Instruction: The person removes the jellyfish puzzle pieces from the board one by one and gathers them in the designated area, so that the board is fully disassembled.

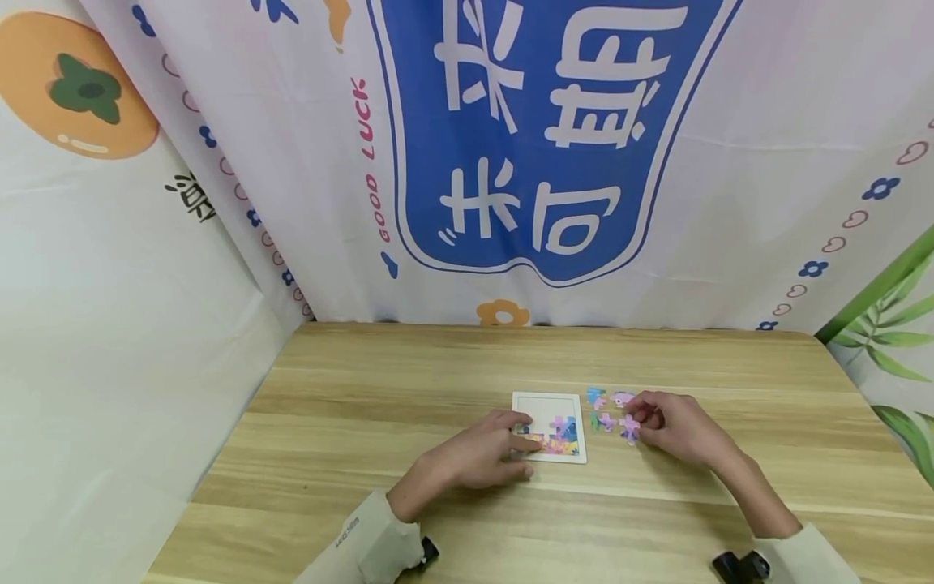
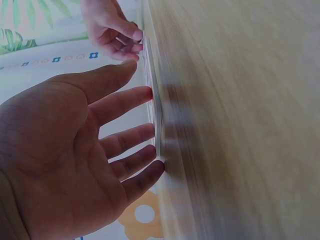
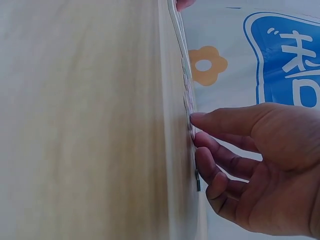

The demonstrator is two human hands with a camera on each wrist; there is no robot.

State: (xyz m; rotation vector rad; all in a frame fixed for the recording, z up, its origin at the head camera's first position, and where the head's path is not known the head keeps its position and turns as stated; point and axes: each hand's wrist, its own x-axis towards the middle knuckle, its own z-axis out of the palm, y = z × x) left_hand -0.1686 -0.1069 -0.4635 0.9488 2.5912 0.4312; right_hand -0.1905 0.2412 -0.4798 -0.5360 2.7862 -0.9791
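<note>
A white puzzle tray (image 1: 549, 405) lies flat on the wooden table (image 1: 438, 365), with coloured pieces (image 1: 560, 434) fitted along its near part. My left hand (image 1: 520, 438) rests its straight fingers on the tray's near-left corner; in the left wrist view the left hand (image 2: 147, 130) is spread, fingertips against the tray edge (image 2: 156, 110). My right hand (image 1: 644, 422) sits right of the tray, thumb and curled fingers pinching a loose purple piece (image 1: 629, 430) on the table. The right wrist view shows the right hand (image 3: 196, 131) with its fingertips (image 3: 200, 142) pressed at that piece.
Three more loose pieces (image 1: 606, 401) lie between the tray and my right hand. Printed cloth walls (image 1: 540, 162) close off the table at the back and both sides. Bare wood extends to the left and toward the near edge.
</note>
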